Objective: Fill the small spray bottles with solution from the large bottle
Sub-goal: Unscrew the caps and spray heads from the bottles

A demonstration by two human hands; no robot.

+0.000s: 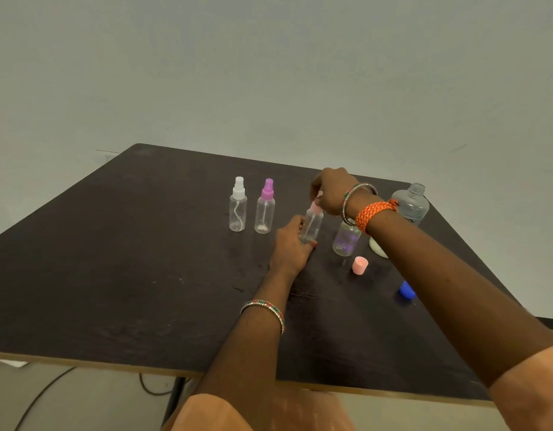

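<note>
On the dark table [113,275] my left hand [289,244] grips the lower body of a small clear spray bottle [312,227]. My right hand [329,191] pinches its pink spray head [315,207] from above. To the left stand two more small bottles, one with a white spray head [238,205] and one with a purple spray head [265,206]. A clear bottle without a head [346,239] stands right of the held one. The large bottle [413,205], uncapped, stands at the far right, partly behind my right wrist.
A pink cap [360,265] and a blue cap [406,289] lie on the table near my right forearm. A white round object [377,246] shows under my right wrist. Black cables [51,387] hang below the table's front edge.
</note>
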